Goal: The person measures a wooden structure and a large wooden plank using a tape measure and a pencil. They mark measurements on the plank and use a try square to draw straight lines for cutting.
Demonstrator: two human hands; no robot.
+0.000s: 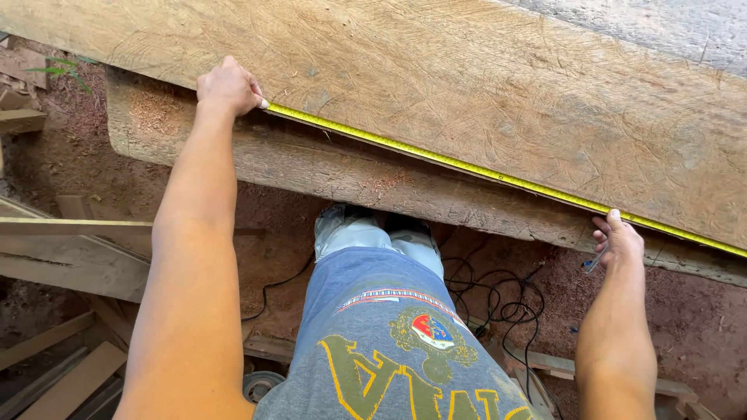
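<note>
Because the yellow tape measure (498,177) had to lie flat and straight to give a true reading, it was stretched taut along the near edge of the broad rough-sawn plank (436,85), running from upper left down to the right edge of view. At the far-left end the left hand (227,87) was closed over the tape's tip, pinning it to the plank so it could not slip. Nearer and to the right, the right hand (620,239) pressed the tape down with its thumb, fingers curled under the plank's edge — and it seemed to hold a small bluish pen or pencil (594,261), though that was too small to tell. Beneath lay a second beam (327,167), with a tangled black cable (498,299) on the red earth and loose boards (70,257) at left.
</note>
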